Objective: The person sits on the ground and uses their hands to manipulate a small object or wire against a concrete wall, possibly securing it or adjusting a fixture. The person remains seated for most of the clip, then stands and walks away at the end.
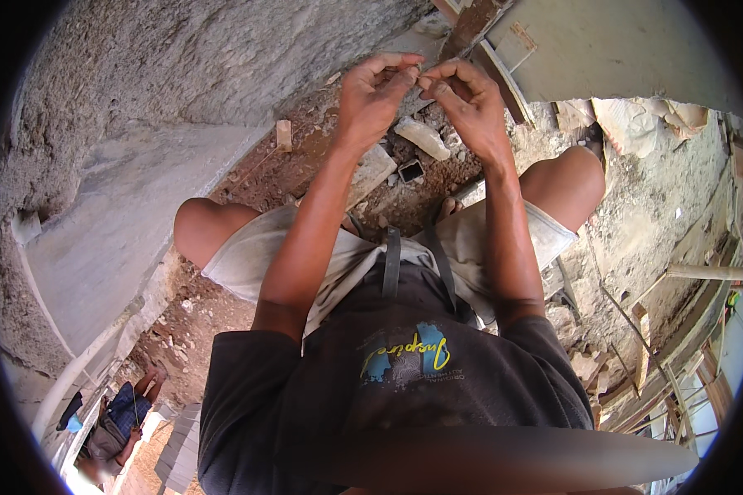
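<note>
Both arms reach forward over the dirt, and the two hands come together near the top of the head view. My left hand (366, 103) is closed, its thumb and index finger pinched together. Close on its right, my right hand (473, 107) pinches in the same way, fingertips almost touching the left ones. Whatever lies between the fingertips is too small to make out. Beneath the hands a pale oblong stone (422, 138) lies on the rubble. Nearer to me are a short dark square tube end (410, 171) and a pale flat slab (373, 173).
A rough wall (182, 66) rises on the left above a smooth concrete face (132, 223). A grey board (611, 49) fills the upper right. A small wood block (283, 135) stands by the wall; sticks (642, 346) lean at right. Another person (120, 425) is at lower left.
</note>
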`<state>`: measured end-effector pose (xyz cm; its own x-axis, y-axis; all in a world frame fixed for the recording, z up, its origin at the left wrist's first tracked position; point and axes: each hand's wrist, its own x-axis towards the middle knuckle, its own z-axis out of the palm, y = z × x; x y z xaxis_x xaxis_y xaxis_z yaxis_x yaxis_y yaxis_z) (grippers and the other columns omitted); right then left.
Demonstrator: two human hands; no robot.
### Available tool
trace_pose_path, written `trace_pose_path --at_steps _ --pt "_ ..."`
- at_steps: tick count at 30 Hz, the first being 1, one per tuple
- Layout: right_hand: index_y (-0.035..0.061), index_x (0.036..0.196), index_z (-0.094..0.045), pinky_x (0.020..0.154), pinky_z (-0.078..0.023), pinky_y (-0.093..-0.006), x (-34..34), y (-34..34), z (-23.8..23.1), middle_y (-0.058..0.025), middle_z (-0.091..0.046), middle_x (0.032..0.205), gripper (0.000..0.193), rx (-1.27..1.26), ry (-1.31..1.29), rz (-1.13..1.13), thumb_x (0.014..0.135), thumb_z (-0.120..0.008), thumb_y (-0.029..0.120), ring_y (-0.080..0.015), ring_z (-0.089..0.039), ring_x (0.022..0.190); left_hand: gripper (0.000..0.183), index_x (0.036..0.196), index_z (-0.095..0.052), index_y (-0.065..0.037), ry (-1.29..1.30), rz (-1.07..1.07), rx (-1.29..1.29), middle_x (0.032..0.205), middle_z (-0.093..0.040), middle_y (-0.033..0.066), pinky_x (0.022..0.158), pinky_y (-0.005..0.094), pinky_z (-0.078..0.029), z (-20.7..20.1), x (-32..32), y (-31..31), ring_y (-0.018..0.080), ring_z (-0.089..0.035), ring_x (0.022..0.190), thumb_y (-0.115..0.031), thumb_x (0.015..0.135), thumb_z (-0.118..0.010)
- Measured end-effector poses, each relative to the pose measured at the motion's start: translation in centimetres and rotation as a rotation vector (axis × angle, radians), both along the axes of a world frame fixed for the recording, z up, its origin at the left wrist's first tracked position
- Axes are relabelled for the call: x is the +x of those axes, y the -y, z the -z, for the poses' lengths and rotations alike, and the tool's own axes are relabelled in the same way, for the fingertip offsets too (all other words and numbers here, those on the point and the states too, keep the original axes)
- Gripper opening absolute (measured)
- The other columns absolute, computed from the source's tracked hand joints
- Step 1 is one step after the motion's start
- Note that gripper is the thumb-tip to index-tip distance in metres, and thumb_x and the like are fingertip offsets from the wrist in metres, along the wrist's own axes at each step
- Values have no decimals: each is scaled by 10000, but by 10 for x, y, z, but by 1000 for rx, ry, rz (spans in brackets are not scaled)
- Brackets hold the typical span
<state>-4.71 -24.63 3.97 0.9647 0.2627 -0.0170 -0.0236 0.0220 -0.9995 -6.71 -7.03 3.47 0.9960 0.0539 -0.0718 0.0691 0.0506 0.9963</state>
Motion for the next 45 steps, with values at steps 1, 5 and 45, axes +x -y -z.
trace_pose_path --at_steps 1,5,45 --pt "-3 1022 -744 776 -539 -272 0 -1 0 -46 -750 950 119 16 -5 13 926 -735 67 -112 -693 898 202 1197 -722 3 15 -9 11 1153 -732 80 895 283 -534 0 1 -1 127 -666 1042 -54 1007 -681" --pt "-28 1070 -702 811 -589 -278 -1 -4 0 -65 -727 1032 100 -47 60 153 994 -690 35 -131 -714 919 187 1146 -769 -37 113 -121 163 1026 -749 64 770 290 -552 -2 3 3 114 -687 868 -92 975 -717" --pt "-43 1061 -784 781 -579 -268 -3 -6 -3 -67 -739 957 207 -97 42 223 938 -800 123 -147 -731 847 222 1074 -678 11 314 -178 349 987 -744 73 818 272 -565 0 0 9 119 -690 884 9 882 -789"
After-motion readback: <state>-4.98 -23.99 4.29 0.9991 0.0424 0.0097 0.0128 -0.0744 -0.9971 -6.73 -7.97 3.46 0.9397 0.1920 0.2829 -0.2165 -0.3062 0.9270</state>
